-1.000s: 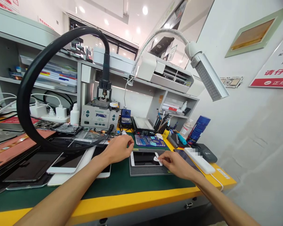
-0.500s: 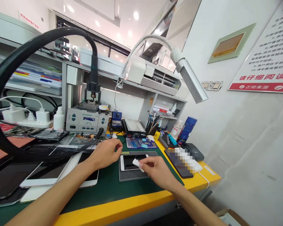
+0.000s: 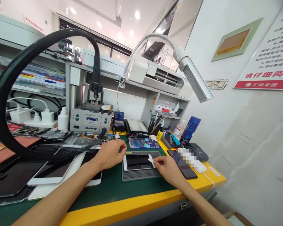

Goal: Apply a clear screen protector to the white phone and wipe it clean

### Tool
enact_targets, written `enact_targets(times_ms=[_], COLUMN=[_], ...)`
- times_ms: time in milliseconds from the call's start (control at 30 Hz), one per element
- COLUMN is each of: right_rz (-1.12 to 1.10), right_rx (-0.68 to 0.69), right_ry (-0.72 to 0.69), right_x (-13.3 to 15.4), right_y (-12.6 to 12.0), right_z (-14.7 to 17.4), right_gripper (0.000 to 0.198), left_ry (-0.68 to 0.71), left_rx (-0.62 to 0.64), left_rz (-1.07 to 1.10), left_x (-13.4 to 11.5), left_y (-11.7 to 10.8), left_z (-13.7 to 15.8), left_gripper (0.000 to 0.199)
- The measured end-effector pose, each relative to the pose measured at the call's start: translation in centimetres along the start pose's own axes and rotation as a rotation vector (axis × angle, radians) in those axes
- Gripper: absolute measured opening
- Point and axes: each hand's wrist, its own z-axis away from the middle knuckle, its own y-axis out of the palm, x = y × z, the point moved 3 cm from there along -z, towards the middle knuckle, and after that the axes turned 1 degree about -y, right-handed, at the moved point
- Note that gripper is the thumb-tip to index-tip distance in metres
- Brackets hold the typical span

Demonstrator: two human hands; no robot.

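Observation:
A white-framed smartphone [image 3: 139,162] with a dark screen lies face up on a grey ribbed mat [image 3: 141,173]. My right hand [image 3: 167,168] pinches a small white wipe [image 3: 151,159] between thumb and fingers, over the phone's right end. Whether the wipe presses on the glass is hard to tell. Just off the phone's upper left corner is my left hand [image 3: 112,153], its fingers curled and thumb and forefinger together. Whatever those fingers might hold is hidden.
Several tablets and phones [image 3: 53,169] lie stacked on the left, under a thick black hose [image 3: 44,34]. Behind stand a grey rework station [image 3: 91,119] and a black-based heating plate [image 3: 138,133]. At right are a dark phone [image 3: 184,164] and a blue can [image 3: 191,130].
My right hand and the wipe have slid right along the phone, from mid-screen to its right end. My left hand keeps its curled pose beside the phone. The whole view has shifted slightly.

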Motion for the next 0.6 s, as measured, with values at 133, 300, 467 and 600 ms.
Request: enact_targets(times_ms=[133,300,467,600], right_rz=[0.082,0.123,0.17,0.118], right_rx=[-0.003,-0.008,-0.016,0.006], right_ry=[-0.054,-0.114,-0.232,-0.298], right_x=[1.9,4.5,8.1,10.0], right_y=[0.9,3.6,7.4,8.9], right_z=[0.1,0.3,0.9,1.5], right_gripper=[0.027,0.027,0.024,0.022], left_ry=[0.007,0.004,-0.008,-0.07], left_rx=[-0.006,-0.021,-0.027,-0.029], left_rz=[-0.013,-0.016,-0.017,0.016], left_x=[-0.2,-0.2,0.0,0.6], left_y=[0.0,0.1,0.0,-0.4], left_z=[0.0,0.0,0.0,0.0], left_gripper=[0.023,0.02,0.018,0.018])
